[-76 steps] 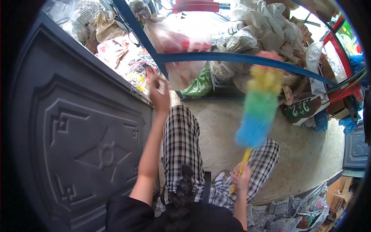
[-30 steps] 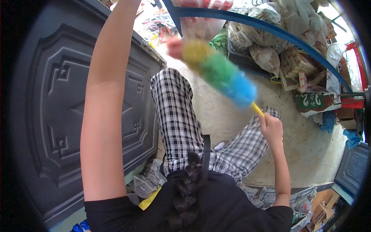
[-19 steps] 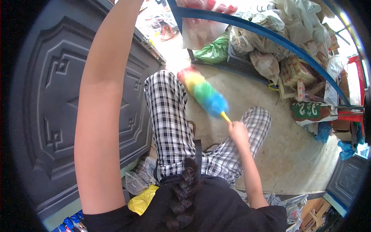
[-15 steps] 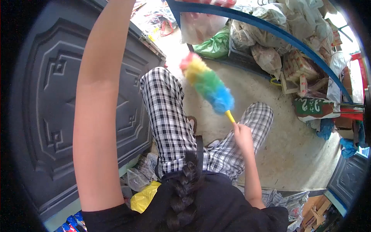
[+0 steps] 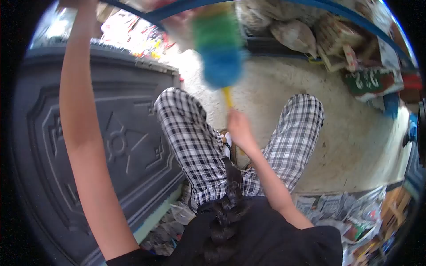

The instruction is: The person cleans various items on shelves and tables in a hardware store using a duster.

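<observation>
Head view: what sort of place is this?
Probably a storeroom or the back of a small shop: filled plastic bags are piled near a blue frame, and plastic-wrapped packs lie beside cardboard. Can't tell which.

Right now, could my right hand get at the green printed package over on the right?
Probably not as things stand: your right hand holds the duster by its yellow handle, and the green printed package sits well beyond your right knee.

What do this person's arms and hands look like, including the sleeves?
The left arm and right arm are bare below short black sleeves. The right hand has no glove; finer details are blurred. The left hand is mostly cut off.
</observation>
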Motion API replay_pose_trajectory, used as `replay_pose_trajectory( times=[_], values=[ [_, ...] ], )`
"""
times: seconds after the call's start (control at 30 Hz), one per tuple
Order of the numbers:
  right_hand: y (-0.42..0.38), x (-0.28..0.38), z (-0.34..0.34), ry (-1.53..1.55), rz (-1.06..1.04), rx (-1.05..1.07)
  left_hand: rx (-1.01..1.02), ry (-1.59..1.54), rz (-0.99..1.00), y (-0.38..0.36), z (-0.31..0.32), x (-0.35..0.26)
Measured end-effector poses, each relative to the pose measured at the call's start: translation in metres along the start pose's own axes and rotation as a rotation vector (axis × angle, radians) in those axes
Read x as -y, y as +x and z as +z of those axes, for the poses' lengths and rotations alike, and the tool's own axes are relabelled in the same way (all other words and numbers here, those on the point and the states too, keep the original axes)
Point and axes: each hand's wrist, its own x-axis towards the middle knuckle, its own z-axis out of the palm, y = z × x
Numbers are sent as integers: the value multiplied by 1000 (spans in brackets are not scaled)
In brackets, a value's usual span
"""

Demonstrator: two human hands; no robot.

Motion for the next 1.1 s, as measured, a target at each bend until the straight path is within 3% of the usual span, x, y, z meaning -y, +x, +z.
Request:
replay_pose_trajectory(
  times=[0.13,0.23,0.37,0.47,0.67,0.77,0.8,0.87,1.0,1.07,1.1],
  values=[
    [14,-92,24,133,54,-70,106,503,6,25,-8,46],
    [13,-25,-50,267,491,38,223,896,33,36,-16,68],
    [3,24,-55,-105,-73,-148,192,1045,104,40,-31,50],
    [4,61,-37,-90,-208,-116,47,1189,302,41,-45,50],
    [71,-25,-38,-100,147,-3,-31,1209,354,53,-34,71],
    [56,8,-47,-129,111,-30,-18,1174,448,43,-33,60],
    [49,27,-51,-126,62,-47,-19,1181,450,28,-26,22],
    [40,67,-61,-121,-43,-90,-279,-261,105,-1,-17,-58],
    [62,79,-66,-204,-239,-194,-259,-318,51,-5,-11,-61],
    [86,21,-58,-268,-280,-244,-239,-350,5,-6,-9,-60],
    [91,-14,-54,-270,-119,-184,-228,-359,-14,-6,-8,-60]
  ],
)
